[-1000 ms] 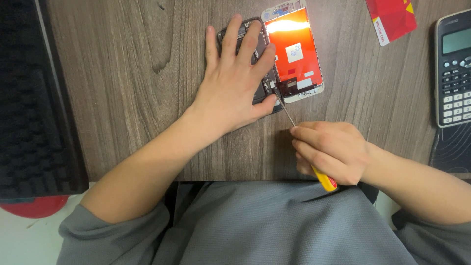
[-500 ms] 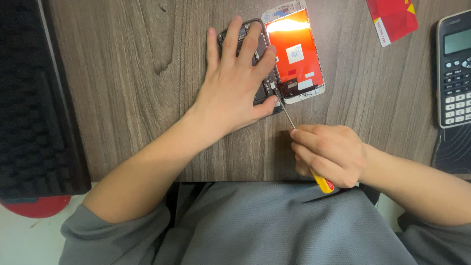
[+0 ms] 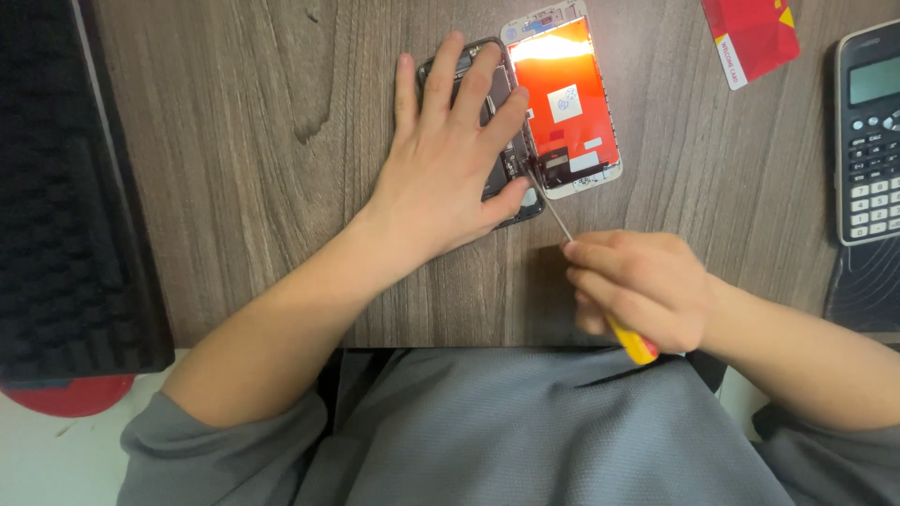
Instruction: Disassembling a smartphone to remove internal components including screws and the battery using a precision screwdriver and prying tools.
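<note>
Phone [image 3: 511, 178] lies under left hand [image 3: 450, 178] (right hand [image 3: 637, 286] holds screwdriver [image 3: 553, 214]).

Left hand [image 3: 450, 178] hides phone body [image 3: 511, 169] — calculator [image 3: 867, 141] cropped.

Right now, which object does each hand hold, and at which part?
The right hand grips a screwdriver around its yellow handle. The left hand holds nothing; it lies flat on the opened phone body.

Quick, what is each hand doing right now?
Left hand: open, flat on the opened phone.
Right hand: closed, holding a screwdriver.
</note>
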